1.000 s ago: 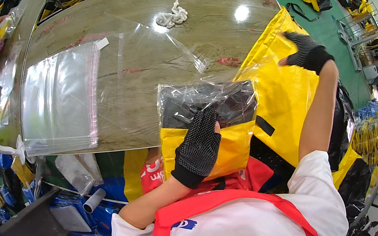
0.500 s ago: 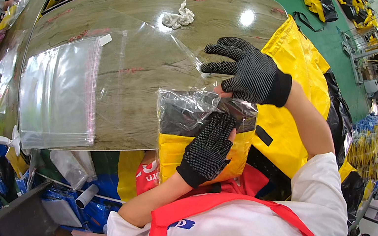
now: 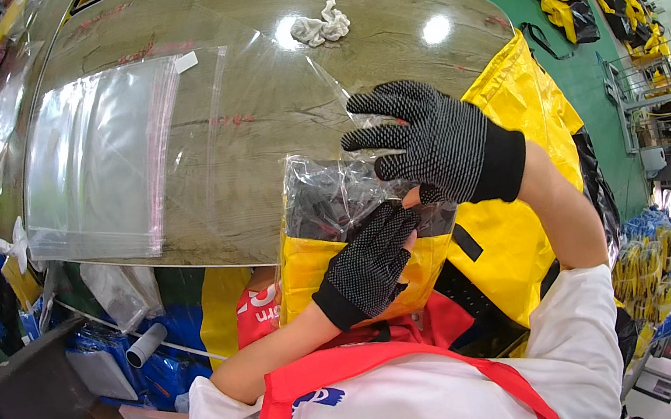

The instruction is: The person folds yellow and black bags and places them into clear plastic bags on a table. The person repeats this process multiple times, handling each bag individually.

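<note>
A folded yellow-and-black article sits in a clear plastic bag, propped at the near edge of the table in front of me. My left hand, in a black dotted glove, lies across the bag's front with its fingers together and bent, gripping it. At the bag's upper right, my right hand wears a matching glove. Its thumb and a bare-tipped finger are closed at the plastic, while the other fingers spread out to the left. The part of the bag under both hands is hidden.
A stack of flat clear bags lies left on the wood-patterned table. Toward the far edge sits a crumpled white cloth. Yellow-and-black material drapes over the table's right side. A grey tube juts out at lower left.
My right hand has shifted slightly left and down along the bag's upper part, its fingers spreading wider apart. The left hand stays in nearly the same place on the bag.
</note>
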Motion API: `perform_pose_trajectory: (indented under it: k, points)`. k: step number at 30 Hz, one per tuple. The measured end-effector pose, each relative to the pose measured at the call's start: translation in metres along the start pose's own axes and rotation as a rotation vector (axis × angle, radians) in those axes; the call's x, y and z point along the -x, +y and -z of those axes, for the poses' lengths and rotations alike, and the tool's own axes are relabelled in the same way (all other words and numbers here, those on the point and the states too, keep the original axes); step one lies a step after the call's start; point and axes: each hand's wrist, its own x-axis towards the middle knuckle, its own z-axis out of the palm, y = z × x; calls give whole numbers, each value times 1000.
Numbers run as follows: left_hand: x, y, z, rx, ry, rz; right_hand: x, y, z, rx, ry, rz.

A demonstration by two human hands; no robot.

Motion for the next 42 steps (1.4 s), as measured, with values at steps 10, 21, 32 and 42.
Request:
perform_pose_trajectory:
  k: [10,21,32,42]
  points:
    - [1,5,7,-8,-13,-63,-11,20,-18,-22,25,58]
    - [-11,13,11,166,91,123,-14,-5,-5,-64,-64,21]
    - [-5,9,12,94,-10,34,-12,-5,-41,-103,89,4]
    - [7,-3,-18,119,71,136,-30,3,3,46,393,-227]
